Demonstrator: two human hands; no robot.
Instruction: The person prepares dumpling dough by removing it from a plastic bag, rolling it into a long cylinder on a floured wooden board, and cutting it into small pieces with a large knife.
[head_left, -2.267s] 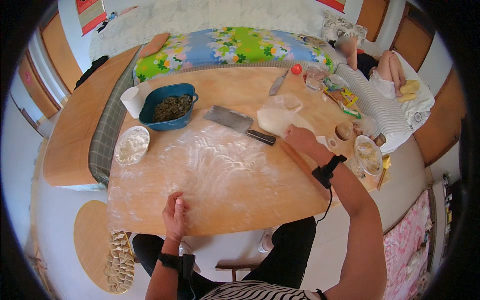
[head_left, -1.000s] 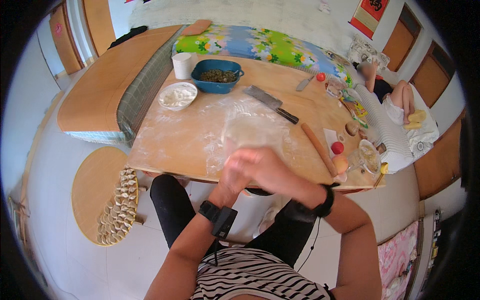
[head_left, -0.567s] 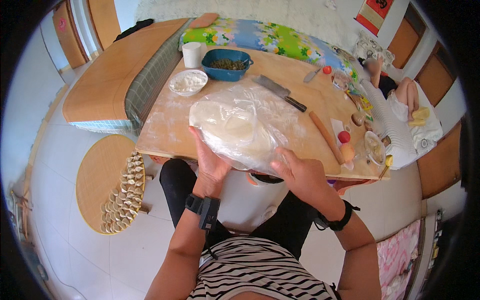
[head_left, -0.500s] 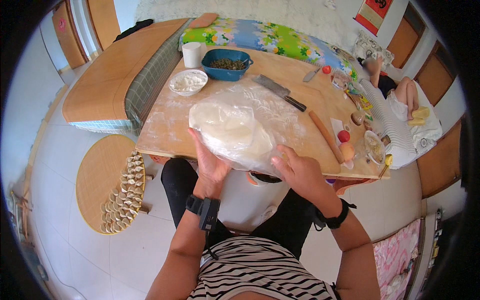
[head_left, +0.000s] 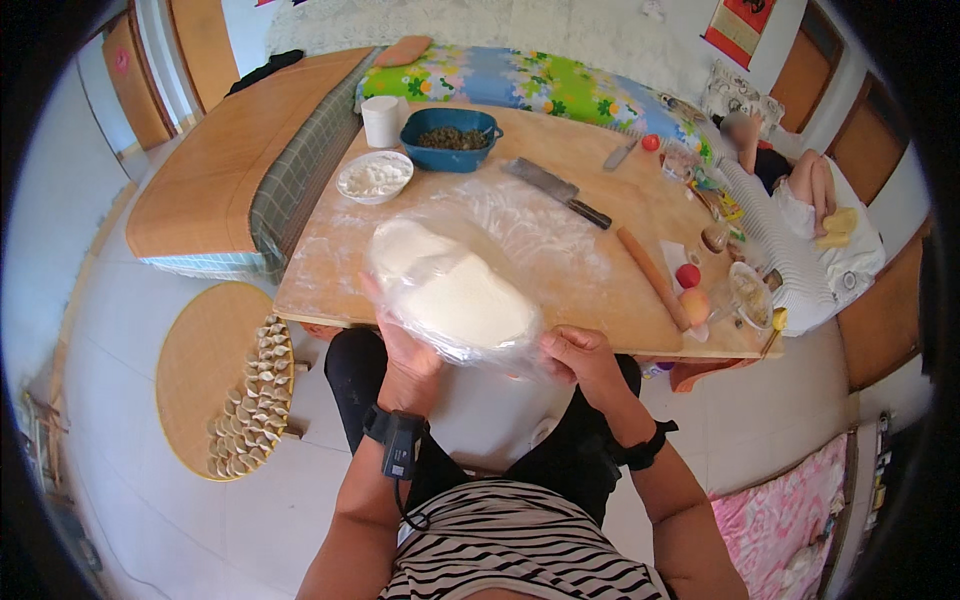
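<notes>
A large lump of white dough [head_left: 470, 300] lies inside a clear plastic bag [head_left: 455, 345], held above the near edge of the floured wooden board [head_left: 330, 250]. My left hand [head_left: 408, 350] supports the bag from its left and underside, its fingers partly hidden behind it. With thumb and fingers closed, my right hand [head_left: 580, 358] grips the bag's lower right end. Beyond the dough lie a cleaver [head_left: 545, 182] with a black handle and a patch of scattered flour. A wooden rolling pin [head_left: 652, 275] rests to the right.
Behind are a bowl of flour [head_left: 375, 177], a white canister [head_left: 380, 120] and a blue basin [head_left: 450, 155] of dark filling. Rows of dumplings [head_left: 250, 400] sit on a round tray [head_left: 200, 370] at the left. A person [head_left: 790, 180] reclines on the right.
The bagged dough has tilted and shifted slightly left, and the plastic lies differently over it. My right hand has moved a little down and stays on the bag's end.
</notes>
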